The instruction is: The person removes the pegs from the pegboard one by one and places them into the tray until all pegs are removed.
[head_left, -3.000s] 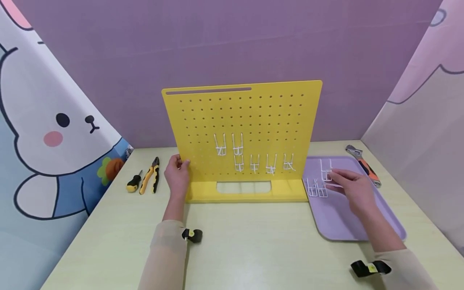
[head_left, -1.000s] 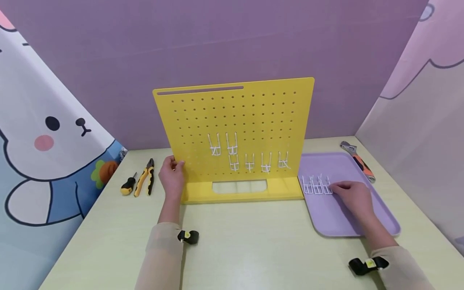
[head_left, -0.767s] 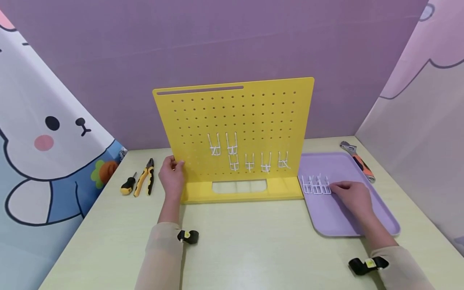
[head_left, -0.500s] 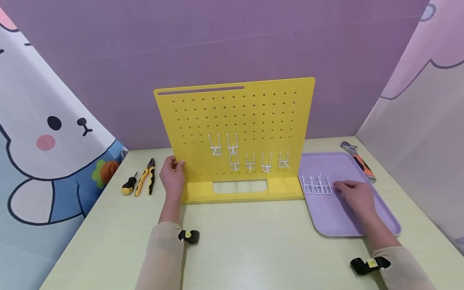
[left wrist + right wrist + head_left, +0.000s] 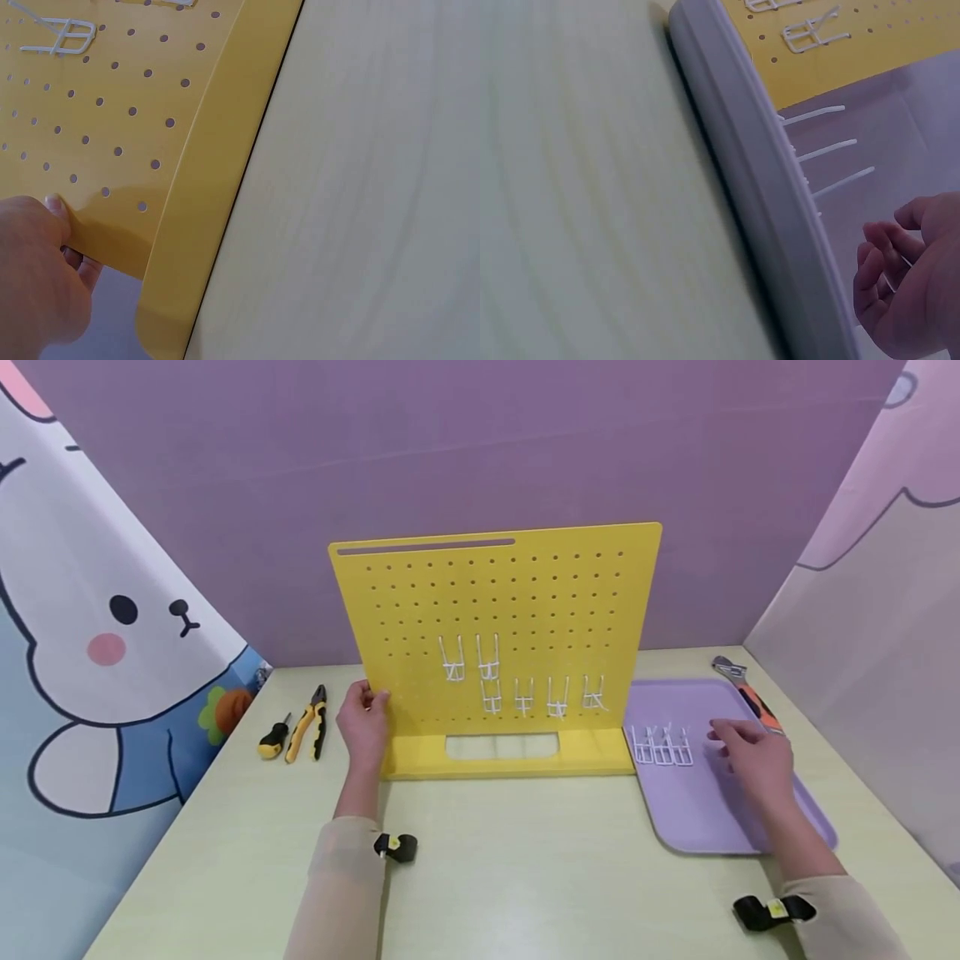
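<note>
A yellow pegboard (image 5: 570, 602) stands upright on its base, with several white wire hooks (image 5: 557, 703) hung in its lower half. My left hand (image 5: 364, 723) grips the board's left edge, thumb on the front and fingers behind, as the left wrist view also shows. More wire hooks (image 5: 663, 752) lie side by side in a row at the left of the purple tray (image 5: 712, 822). Over the tray, to the right of that row, is my right hand (image 5: 756, 762), its fingers loosely bent around nothing. In the right wrist view, the tray's wall hides most of these hooks.
On the left of the table lie a short screwdriver (image 5: 274, 738) and yellow-black pliers (image 5: 307, 725). An adjustable wrench (image 5: 747, 693) lies beyond the tray's right edge. The tray's left side meets the board's base. A purple backdrop (image 5: 480, 452) rises behind the table.
My right hand lowered a wire hook into the tray at the row's right end and let go. It has since drawn away to the right. The left hand keeps its grip on the board.
</note>
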Demonstrator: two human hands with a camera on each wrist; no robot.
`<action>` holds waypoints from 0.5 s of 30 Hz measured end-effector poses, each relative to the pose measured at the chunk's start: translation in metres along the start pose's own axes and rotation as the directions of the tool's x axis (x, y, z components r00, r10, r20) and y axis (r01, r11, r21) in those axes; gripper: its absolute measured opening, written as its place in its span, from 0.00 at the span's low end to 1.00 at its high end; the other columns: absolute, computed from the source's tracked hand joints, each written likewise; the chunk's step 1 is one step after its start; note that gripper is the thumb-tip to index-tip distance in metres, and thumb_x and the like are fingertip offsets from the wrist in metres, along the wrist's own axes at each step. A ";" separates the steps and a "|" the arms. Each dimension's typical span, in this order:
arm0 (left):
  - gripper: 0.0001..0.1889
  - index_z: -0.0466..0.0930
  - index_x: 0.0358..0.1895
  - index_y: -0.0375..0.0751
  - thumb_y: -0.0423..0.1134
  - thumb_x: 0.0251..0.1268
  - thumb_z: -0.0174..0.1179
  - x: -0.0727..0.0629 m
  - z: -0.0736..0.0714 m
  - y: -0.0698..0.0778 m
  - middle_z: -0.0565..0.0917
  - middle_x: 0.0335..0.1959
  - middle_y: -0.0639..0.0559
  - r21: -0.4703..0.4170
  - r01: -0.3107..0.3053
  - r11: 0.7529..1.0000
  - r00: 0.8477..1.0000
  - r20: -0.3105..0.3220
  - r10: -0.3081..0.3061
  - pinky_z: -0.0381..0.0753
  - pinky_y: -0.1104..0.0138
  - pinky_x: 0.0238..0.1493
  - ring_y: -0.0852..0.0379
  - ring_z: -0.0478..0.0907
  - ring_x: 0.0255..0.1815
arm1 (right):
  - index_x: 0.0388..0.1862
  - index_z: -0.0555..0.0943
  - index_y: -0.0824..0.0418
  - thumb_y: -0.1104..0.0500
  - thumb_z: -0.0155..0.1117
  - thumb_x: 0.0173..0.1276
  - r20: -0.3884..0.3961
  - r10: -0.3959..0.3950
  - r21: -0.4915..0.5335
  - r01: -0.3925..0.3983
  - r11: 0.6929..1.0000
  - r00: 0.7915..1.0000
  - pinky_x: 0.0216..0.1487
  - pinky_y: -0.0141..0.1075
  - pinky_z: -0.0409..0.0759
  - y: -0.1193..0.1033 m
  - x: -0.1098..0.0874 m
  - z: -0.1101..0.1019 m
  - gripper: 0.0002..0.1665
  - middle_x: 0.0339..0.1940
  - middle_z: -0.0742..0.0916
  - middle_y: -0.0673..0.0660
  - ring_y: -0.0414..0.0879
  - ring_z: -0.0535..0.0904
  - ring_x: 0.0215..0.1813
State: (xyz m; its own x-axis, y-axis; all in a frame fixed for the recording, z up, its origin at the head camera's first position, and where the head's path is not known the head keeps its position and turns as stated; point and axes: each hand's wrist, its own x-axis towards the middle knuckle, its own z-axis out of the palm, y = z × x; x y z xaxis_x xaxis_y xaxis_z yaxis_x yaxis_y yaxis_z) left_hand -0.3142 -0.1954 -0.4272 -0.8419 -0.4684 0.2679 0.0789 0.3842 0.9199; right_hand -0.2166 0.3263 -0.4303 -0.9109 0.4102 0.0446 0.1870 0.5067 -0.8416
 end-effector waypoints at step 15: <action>0.10 0.79 0.52 0.35 0.34 0.72 0.63 0.002 0.002 -0.005 0.82 0.43 0.42 -0.017 -0.033 0.999 0.999 -0.015 0.033 0.77 0.58 0.47 0.47 0.77 0.47 | 0.61 0.82 0.67 0.46 0.57 0.78 -0.041 -0.180 0.078 0.183 0.980 0.983 0.33 0.26 0.81 -0.038 -0.008 0.006 0.27 0.35 0.86 0.39 0.37 0.81 0.38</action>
State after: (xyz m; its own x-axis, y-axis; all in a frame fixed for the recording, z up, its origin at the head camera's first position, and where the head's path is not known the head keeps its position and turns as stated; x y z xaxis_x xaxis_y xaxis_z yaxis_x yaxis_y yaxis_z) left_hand -0.3175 -0.1968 -0.4312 -0.8308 -0.4673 0.3024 0.1162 0.3857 0.9153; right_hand -0.2193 0.2990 -0.4018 -0.9138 0.3428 0.2177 -0.0122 0.5125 -0.8586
